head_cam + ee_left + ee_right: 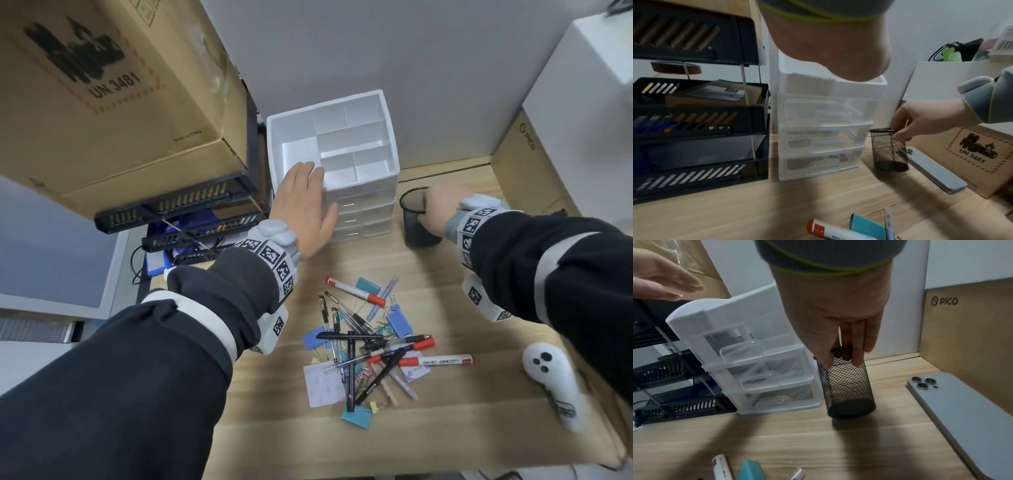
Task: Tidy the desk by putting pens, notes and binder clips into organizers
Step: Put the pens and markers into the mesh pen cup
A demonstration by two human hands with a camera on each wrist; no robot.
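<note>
A white drawer organizer [390,137] with an open, divided top tray stands at the back of the wooden desk. My left hand [318,192] lies with straight fingers over its front left corner; in the right wrist view the left hand [674,283] seems just above the top. To the organizer's right stands an empty black mesh pen cup [416,229]. My right hand [841,361] pinches the pen cup [846,386] by its rim. A pile of pens, markers, binder clips and notes [370,342] lies in the desk's middle.
A black stacked paper tray [178,219] sits left of the organizer under a big cardboard box [102,102]. A phone [962,418] lies face down right of the cup, by a PICO box [966,337]. A white controller [551,380] rests near the desk's right front.
</note>
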